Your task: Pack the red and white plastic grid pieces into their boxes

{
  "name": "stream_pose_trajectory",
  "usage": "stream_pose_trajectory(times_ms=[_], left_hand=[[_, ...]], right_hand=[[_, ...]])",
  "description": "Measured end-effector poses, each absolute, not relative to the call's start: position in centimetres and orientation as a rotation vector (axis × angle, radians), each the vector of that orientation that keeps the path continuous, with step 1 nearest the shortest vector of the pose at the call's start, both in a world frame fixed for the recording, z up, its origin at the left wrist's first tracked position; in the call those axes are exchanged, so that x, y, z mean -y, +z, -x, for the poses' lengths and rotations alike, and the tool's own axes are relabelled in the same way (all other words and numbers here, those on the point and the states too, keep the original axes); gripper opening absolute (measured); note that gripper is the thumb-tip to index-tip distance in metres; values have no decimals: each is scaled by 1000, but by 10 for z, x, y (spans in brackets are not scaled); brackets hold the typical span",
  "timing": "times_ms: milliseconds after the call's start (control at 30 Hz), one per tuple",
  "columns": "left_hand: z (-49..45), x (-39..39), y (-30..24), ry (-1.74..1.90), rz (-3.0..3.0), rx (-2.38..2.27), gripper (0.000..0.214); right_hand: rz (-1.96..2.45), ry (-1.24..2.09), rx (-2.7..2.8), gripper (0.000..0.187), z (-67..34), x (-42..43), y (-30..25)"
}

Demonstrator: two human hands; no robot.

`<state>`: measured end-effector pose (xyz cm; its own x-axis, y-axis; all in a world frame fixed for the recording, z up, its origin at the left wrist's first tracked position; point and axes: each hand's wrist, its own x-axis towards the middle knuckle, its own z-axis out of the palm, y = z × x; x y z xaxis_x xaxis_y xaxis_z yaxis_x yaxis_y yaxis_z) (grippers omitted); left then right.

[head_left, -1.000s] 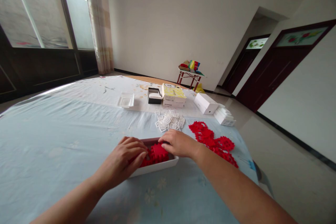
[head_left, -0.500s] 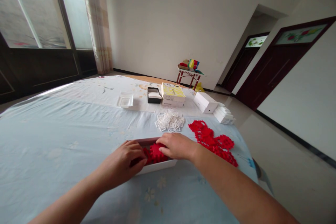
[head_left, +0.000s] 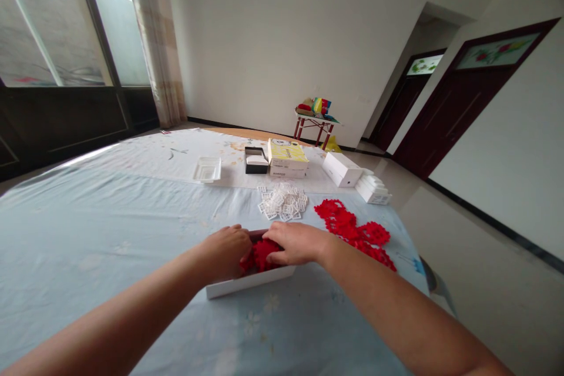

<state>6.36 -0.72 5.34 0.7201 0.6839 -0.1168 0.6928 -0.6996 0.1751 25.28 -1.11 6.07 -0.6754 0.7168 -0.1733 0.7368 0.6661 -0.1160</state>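
Observation:
A white open box (head_left: 251, 283) stands on the table near me, with red toothed plastic pieces (head_left: 264, 252) inside it. My left hand (head_left: 227, 251) reaches over the box's left part, its fingers bent down against the red pieces; the fingertips are partly hidden. From the right, my right hand (head_left: 294, 242) curls its fingers and thumb around the right side of the same pieces. Just beyond the box lies a pile of white square grid pieces (head_left: 283, 201). More red toothed pieces (head_left: 348, 226) spread over the cloth to the right.
A clear plastic tray (head_left: 207, 170), a black open box (head_left: 256, 161) and a yellow-and-white box (head_left: 288, 155) stand farther back. To the right are a white box (head_left: 341, 170) and stacked white trays (head_left: 372, 188). A pale blue cloth (head_left: 110, 235) covers the table.
My left hand has shifted forward and turned over the box, uncovering its near left corner. My right hand stays at the red pieces. The view has shifted slightly.

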Motion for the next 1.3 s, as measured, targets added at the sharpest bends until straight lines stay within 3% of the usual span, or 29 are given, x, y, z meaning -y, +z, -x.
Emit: stream_pose_trajectory(times_ms=[400, 700, 867, 1300], left_hand=[[-36, 14, 75, 87, -2558, -1150, 10], [-13, 15, 55, 87, -2562, -1162, 6], [-10, 10, 58, 349, -2527, -1256, 18], [-24, 15, 21, 477, -2610, -1411, 19]], right_hand=[[-1255, -175, -2709, 30, -248, 21, 71], [-1274, -216, -2660, 45, -243, 20, 69], [-1320, -287, -2665, 53, -242, 19, 66], [-1430, -360, -2630, 44, -233, 23, 67]])
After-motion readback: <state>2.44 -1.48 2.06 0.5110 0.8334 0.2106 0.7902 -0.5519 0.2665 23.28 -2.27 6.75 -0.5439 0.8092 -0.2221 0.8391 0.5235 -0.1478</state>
